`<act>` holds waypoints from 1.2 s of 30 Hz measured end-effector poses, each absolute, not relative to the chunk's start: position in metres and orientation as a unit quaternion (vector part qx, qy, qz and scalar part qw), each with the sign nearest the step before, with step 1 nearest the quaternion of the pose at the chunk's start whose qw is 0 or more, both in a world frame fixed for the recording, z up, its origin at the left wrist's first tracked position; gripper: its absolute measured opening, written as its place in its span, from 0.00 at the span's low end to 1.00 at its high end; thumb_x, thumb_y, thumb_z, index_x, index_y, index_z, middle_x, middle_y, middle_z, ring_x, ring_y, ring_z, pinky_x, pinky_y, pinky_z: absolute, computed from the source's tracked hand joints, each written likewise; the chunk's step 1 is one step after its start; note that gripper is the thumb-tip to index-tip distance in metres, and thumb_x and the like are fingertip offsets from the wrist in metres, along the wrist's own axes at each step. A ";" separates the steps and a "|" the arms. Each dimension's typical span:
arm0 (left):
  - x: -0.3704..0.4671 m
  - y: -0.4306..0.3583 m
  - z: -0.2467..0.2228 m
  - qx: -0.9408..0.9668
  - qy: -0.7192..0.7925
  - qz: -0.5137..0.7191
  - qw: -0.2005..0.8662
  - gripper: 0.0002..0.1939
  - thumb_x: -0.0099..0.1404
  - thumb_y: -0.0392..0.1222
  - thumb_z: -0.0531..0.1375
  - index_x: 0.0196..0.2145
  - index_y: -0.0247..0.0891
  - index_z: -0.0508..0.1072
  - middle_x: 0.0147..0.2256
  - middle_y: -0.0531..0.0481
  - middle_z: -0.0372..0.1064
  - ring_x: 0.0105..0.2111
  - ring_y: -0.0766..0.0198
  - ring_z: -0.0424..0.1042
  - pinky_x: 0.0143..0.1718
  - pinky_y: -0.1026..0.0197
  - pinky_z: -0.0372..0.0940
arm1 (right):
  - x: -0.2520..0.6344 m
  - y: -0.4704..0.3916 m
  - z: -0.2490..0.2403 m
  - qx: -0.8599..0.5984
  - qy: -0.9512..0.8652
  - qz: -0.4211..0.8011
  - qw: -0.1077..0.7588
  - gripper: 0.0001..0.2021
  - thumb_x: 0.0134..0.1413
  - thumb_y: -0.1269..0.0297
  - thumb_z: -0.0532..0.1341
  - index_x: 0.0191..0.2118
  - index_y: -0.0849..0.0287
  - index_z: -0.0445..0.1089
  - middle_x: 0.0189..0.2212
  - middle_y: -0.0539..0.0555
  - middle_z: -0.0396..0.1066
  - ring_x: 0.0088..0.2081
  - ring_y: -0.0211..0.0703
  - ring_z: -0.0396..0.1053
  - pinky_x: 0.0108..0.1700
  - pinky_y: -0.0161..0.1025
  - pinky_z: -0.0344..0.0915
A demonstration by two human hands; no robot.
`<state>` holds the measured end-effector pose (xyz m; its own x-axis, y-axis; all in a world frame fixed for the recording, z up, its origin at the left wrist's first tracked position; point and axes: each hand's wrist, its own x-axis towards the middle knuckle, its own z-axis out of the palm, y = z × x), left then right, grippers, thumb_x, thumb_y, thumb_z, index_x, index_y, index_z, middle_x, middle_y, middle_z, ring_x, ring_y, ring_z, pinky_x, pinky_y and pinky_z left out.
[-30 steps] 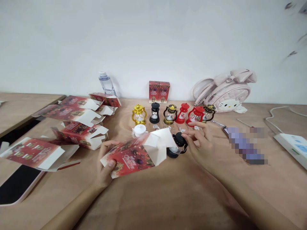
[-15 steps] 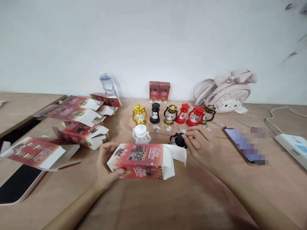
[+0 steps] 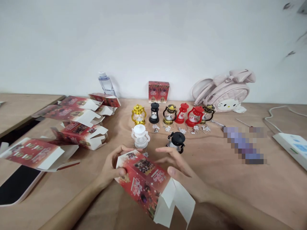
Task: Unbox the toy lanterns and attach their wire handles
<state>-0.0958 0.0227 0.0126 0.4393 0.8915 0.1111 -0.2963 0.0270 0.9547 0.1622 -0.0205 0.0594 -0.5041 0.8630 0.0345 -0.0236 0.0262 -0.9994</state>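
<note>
Now the red Christmas carton [image 3: 144, 179] is held low over the near part of the wooden tabletop [image 3: 96, 210], between the two hands, its white end flaps [image 3: 184, 201] hanging loose and pointed down to the right. It is pinched at its far-left end by the left hand [image 3: 111, 167], thumb pressed on the printed side. Nothing is gripped by the right hand [image 3: 184, 175]: its fingers are spread wide along the carton's right side, and whether contact is made there cannot be told. The step in hand, it seems, is the turning of the unfolded carton; for the next move, a firm hold would be called for from the right hand near those flaps, without the card being creased.

And what has changed since half a second ago? The carton was held level then, flaps to the right; now it has been swung steeply round. The black lantern [image 3: 177, 139], touched then by the right hand, has been let go and is left standing near the white lantern [image 3: 140, 132].
</note>
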 end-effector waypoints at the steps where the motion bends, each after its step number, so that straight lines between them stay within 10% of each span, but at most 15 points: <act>1: -0.095 0.023 0.014 0.536 0.270 0.427 0.676 0.28 0.44 0.53 0.72 0.39 0.39 0.68 0.43 0.43 0.75 0.39 0.53 0.76 0.40 0.54 0.69 | 0.158 -0.020 0.050 -0.329 -0.548 0.689 0.341 0.23 0.58 0.48 0.55 0.56 0.53 0.58 0.52 0.58 0.65 0.52 0.45 0.65 0.51 0.45 0.63; 5: -0.091 0.020 0.017 0.569 0.246 0.351 0.702 0.27 0.44 0.54 0.72 0.34 0.37 0.65 0.42 0.42 0.75 0.41 0.54 0.75 0.41 0.57 0.66 | 0.143 -0.020 0.016 -0.262 -0.336 0.869 0.253 0.33 0.44 0.39 0.63 0.50 0.57 0.65 0.43 0.57 0.70 0.41 0.44 0.70 0.45 0.44 0.63; 13: -0.084 0.017 0.016 0.573 0.277 0.376 0.674 0.23 0.47 0.51 0.72 0.31 0.37 0.64 0.45 0.42 0.73 0.43 0.55 0.73 0.41 0.58 0.65 | 0.141 -0.022 0.016 -0.220 -0.277 0.901 0.250 0.37 0.35 0.52 0.73 0.53 0.59 0.64 0.47 0.57 0.70 0.47 0.45 0.69 0.52 0.42 0.57; 36: -0.088 0.025 0.028 0.534 0.339 0.378 0.676 0.20 0.45 0.51 0.72 0.32 0.35 0.77 0.31 0.48 0.73 0.29 0.61 0.72 0.29 0.63 0.67 | 0.143 -0.016 0.027 -0.217 -0.262 0.891 0.299 0.30 0.43 0.52 0.68 0.53 0.58 0.67 0.47 0.57 0.72 0.47 0.48 0.70 0.53 0.44 0.58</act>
<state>-0.0881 0.0245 0.0279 0.4845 0.8731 -0.0540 -0.1486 0.1429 0.9785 0.1428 -0.0164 0.0273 -0.7262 0.6478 -0.2304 -0.4197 -0.6831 -0.5977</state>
